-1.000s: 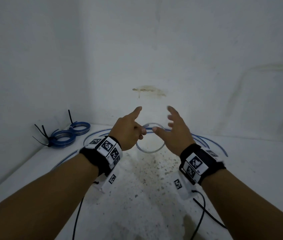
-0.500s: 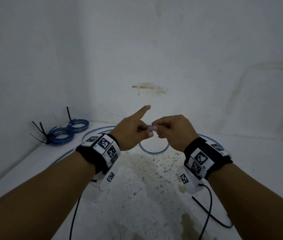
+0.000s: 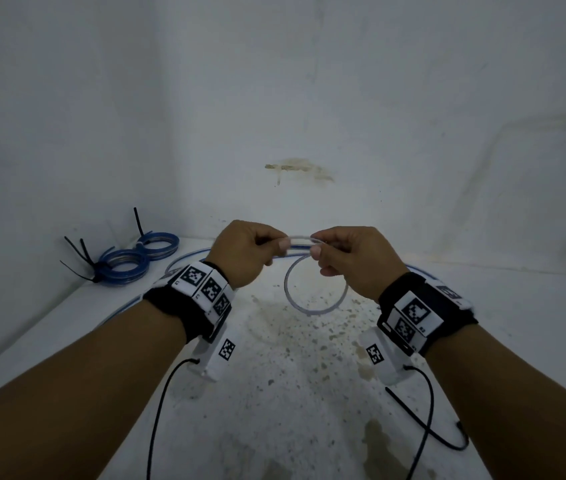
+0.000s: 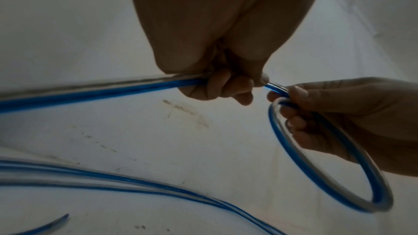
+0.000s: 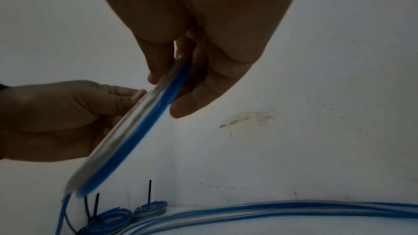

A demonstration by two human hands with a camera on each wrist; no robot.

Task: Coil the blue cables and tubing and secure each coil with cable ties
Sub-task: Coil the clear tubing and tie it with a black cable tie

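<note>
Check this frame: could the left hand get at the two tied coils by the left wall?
Probably not yet: the way to the tied coils looks open, but the left hand grips the tubing, as does the right hand.

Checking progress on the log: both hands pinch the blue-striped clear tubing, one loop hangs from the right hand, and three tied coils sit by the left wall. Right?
Not quite: the head view shows two tied blue coils by the left wall, not three. The rest holds.

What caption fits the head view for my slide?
Both hands, left hand and right hand, pinch the blue tubing into a first loop; two tied coils lie beside the wall.
</note>
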